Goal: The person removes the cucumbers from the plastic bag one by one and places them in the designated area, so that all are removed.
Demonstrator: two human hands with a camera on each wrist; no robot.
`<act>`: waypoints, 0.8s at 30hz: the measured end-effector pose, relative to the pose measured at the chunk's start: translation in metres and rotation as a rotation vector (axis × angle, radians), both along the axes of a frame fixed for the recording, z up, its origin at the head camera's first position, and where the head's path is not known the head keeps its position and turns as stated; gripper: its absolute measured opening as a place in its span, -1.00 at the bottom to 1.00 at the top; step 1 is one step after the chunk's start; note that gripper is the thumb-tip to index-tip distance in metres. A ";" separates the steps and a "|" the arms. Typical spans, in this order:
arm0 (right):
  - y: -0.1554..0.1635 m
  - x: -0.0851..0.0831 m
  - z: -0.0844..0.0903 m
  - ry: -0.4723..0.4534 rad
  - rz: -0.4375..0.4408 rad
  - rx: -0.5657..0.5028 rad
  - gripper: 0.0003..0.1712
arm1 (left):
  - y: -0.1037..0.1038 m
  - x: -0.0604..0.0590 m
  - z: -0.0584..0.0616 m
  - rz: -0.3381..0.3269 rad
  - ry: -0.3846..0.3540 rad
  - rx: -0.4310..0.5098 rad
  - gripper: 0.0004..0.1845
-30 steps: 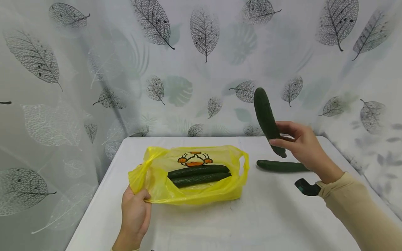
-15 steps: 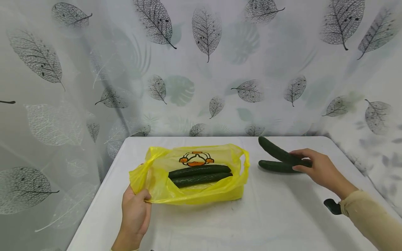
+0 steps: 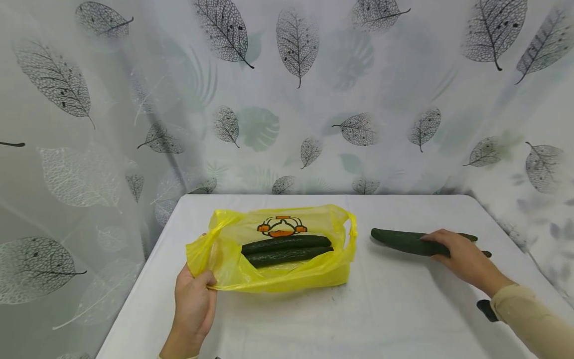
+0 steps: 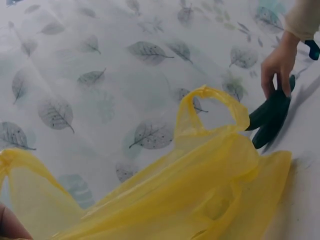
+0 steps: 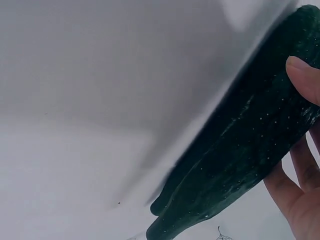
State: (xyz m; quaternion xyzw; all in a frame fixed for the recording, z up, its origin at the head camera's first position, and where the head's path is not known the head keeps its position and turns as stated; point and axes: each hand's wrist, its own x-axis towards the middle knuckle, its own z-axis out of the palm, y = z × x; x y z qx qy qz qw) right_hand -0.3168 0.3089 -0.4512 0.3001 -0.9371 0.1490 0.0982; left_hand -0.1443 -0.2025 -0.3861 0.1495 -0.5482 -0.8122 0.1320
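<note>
Yellow plastic bag (image 3: 273, 269) is pinched at its near-left edge by our left hand (image 3: 194, 304), two cucumbers (image 3: 287, 249) inside it just beyond that grip. Our right hand (image 3: 464, 259) curls around a dark green cucumber (image 3: 399, 240) lying on the white table (image 3: 381, 309), another cucumber (image 3: 468, 237) just behind.

Head above; wrists low, close

Four cucumbers in all: two inside the bag (image 3: 287, 249) at the centre of the frame, two on the table (image 3: 403, 241) at the right. One yellow plastic bag (image 3: 233, 269). One white table (image 3: 381, 309). Two hands, left (image 3: 194, 304) and right (image 3: 466, 259).
</note>
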 end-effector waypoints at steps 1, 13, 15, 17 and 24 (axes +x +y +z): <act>0.000 0.000 -0.002 0.005 0.001 0.019 -0.42 | 0.000 0.000 0.000 0.001 0.003 0.002 -0.18; -0.001 0.002 -0.016 0.021 -0.007 0.102 -0.45 | -0.001 0.001 -0.001 -0.007 0.017 0.016 -0.17; -0.001 0.002 -0.018 0.012 -0.004 0.114 -0.45 | -0.001 0.001 -0.002 -0.003 0.015 0.022 -0.18; -0.001 0.003 -0.020 0.007 -0.005 0.126 -0.46 | -0.001 0.000 -0.003 0.005 0.006 0.025 -0.19; -0.001 0.002 -0.025 -0.022 -0.033 0.146 -0.45 | -0.001 -0.001 -0.005 0.011 0.037 0.054 -0.22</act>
